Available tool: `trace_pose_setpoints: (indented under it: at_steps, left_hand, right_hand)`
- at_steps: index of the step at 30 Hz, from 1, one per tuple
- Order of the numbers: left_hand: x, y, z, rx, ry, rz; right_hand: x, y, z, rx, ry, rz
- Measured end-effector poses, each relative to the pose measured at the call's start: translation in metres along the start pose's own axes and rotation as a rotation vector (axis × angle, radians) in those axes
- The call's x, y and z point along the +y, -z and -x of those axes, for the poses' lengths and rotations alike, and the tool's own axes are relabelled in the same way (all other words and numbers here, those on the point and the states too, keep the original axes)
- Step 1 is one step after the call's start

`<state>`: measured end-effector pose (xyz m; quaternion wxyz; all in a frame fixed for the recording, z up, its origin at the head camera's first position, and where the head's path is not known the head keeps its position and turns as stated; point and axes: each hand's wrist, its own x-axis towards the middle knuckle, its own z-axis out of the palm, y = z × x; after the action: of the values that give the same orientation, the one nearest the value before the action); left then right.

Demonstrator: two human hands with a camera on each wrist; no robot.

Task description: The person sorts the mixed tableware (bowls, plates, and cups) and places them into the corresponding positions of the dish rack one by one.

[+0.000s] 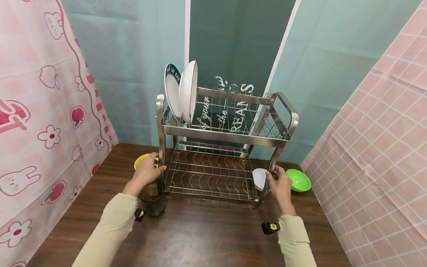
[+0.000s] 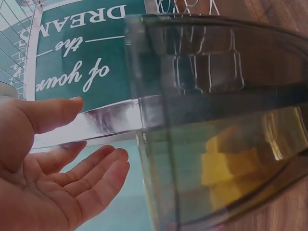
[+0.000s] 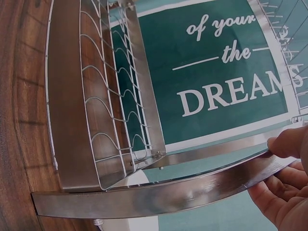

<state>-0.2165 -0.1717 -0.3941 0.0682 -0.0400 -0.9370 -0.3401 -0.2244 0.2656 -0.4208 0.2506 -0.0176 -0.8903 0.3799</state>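
A two-tier metal dish rack (image 1: 227, 139) stands on the wooden table. My left hand (image 1: 145, 174) holds its left front leg between thumb and fingers; in the left wrist view the other fingers (image 2: 103, 175) are loosely bent beside the leg. My right hand (image 1: 281, 185) grips the right front leg, thumb (image 3: 286, 143) on one face and fingers on the other. On the upper tier, at the left, a white plate with a dark lettered rim (image 1: 171, 91) and a white bowl (image 1: 189, 91) stand on edge. The lower tier holds no dishes.
Below my left hand is a dark see-through container (image 1: 154, 205), with a yellow bowl (image 1: 139, 160) behind it. A white bowl (image 1: 259, 178) and a green bowl (image 1: 298, 180) sit at the rack's right. Patterned cloths (image 1: 377, 148) hang around the table.
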Motion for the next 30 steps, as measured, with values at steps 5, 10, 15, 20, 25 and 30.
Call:
trace_pose_setpoints:
  at_steps: [5, 10, 15, 20, 25, 30]
  left_hand:
    - [-0.006, -0.001, 0.008, 0.098, -0.044, 0.002]
    - [-0.013, -0.002, 0.021, 0.193, -0.09, 0.034]
    - [-0.017, -0.007, 0.032, 0.284, -0.137, 0.066]
    - [-0.018, -0.011, 0.043, 0.315, -0.136, 0.084]
    - [-0.018, -0.015, 0.052, 0.294, -0.124, 0.077]
    - [-0.022, -0.021, 0.059, 0.385, -0.172, 0.079]
  right_hand:
    - [0.0, -0.001, 0.001, -0.004, -0.005, 0.003]
    - [-0.001, -0.002, 0.001, 0.012, 0.004, -0.002]
    - [0.0, -0.003, 0.0, 0.014, -0.018, 0.009]
    - [0.0, -0.002, -0.001, -0.016, -0.049, 0.023]
    - [0.001, -0.001, -0.001, -0.029, -0.054, 0.023]
    - [0.002, 0.0, -0.002, -0.036, -0.048, 0.042]
